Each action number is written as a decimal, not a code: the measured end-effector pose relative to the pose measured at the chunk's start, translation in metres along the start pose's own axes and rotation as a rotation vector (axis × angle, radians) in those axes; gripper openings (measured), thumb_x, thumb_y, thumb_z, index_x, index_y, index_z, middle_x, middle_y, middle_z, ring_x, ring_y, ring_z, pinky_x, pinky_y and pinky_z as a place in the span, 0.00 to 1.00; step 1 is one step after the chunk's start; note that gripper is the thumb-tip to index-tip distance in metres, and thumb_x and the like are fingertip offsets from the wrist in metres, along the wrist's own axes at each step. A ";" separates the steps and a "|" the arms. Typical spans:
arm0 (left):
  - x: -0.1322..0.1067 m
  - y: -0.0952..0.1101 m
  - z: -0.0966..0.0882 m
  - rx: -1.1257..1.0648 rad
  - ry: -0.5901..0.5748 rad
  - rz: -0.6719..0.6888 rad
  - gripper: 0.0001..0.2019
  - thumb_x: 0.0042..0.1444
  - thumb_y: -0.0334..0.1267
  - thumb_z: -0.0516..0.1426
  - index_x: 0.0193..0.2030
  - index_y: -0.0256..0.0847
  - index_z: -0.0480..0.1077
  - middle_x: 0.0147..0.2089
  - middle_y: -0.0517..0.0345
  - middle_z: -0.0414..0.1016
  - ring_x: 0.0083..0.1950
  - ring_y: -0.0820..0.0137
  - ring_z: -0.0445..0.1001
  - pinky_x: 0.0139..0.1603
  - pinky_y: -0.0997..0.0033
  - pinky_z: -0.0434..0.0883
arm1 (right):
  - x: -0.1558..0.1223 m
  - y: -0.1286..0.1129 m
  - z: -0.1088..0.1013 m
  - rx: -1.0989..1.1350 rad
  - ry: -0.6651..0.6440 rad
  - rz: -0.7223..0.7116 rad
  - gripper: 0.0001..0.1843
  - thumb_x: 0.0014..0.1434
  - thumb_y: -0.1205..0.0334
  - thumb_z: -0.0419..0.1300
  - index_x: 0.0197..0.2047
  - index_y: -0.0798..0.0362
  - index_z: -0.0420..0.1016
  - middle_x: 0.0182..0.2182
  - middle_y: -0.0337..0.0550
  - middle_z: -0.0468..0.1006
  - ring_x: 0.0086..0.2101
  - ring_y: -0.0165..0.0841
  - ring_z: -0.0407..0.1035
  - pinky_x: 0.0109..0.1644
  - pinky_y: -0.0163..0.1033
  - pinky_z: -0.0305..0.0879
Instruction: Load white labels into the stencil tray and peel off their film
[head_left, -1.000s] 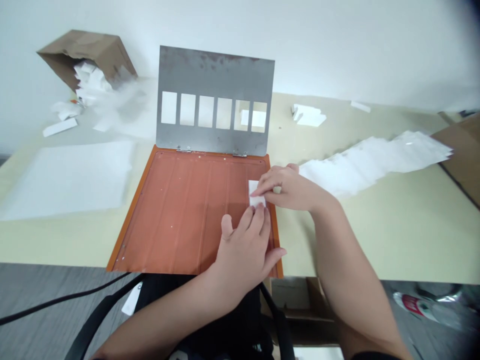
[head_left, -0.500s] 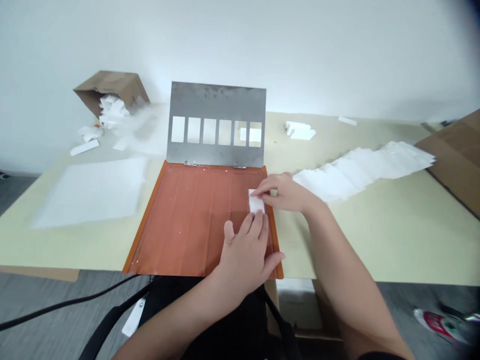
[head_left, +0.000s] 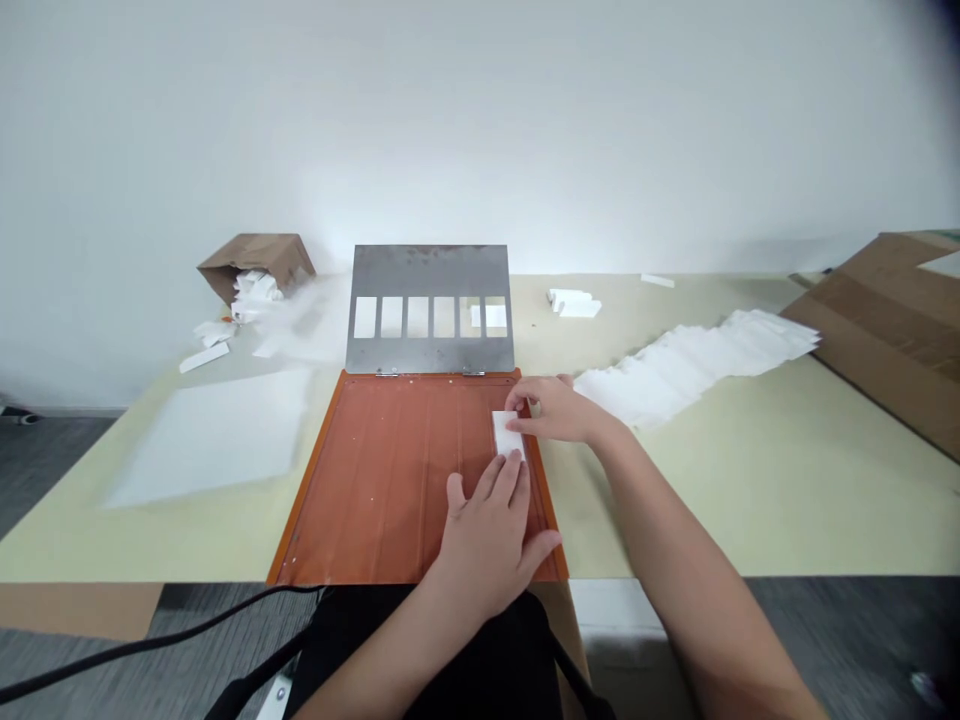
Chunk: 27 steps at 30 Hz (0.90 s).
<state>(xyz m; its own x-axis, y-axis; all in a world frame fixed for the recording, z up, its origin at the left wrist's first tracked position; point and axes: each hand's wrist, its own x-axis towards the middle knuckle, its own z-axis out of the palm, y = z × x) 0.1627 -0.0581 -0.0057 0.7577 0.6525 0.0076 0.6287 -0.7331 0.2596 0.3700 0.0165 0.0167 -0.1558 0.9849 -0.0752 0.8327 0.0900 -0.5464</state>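
Observation:
A small white rectangular piece (head_left: pixel 505 428) lies near the right edge of an orange-brown board (head_left: pixel 390 470). My left hand (head_left: pixel 487 530) rests flat on the board, fingers stretched out and thumb apart, its fingertips on the near end of that piece. From the right reaches my right hand (head_left: pixel 559 410), with its thumb on the piece and its forefinger curled at the far right corner. Hinged to the board's back edge, a grey metal plate (head_left: pixel 431 270) with several rectangular windows stands raised.
A fanned row of white sheets (head_left: pixel 697 360) lies at right, before a cardboard box (head_left: pixel 885 330). White blocks (head_left: pixel 574 302) sit behind. At left are a translucent sheet (head_left: pixel 217 430) and a tipped paper bag (head_left: pixel 259 255) spilling white pieces. A black cable (head_left: pixel 150 645) hangs below the table edge.
The view has tilted upward, so everything sits lower in the picture. My right forefinger has curled toward the white piece's far corner. My left hand stays on its near end.

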 end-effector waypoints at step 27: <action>0.000 -0.020 -0.009 -0.323 0.469 -0.100 0.10 0.65 0.40 0.53 0.47 0.40 0.72 0.51 0.48 0.79 0.52 0.60 0.77 0.55 0.50 0.68 | -0.002 -0.025 0.009 0.692 -0.068 -0.159 0.14 0.52 0.59 0.65 0.41 0.50 0.68 0.28 0.34 0.72 0.28 0.29 0.68 0.31 0.36 0.63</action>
<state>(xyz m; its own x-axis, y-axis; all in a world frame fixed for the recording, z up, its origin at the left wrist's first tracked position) 0.1485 -0.0411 -0.0018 0.4929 0.7848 0.3757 0.5521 -0.6158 0.5622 0.3451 0.0105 0.0229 -0.2988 0.9543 0.0102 0.2723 0.0955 -0.9575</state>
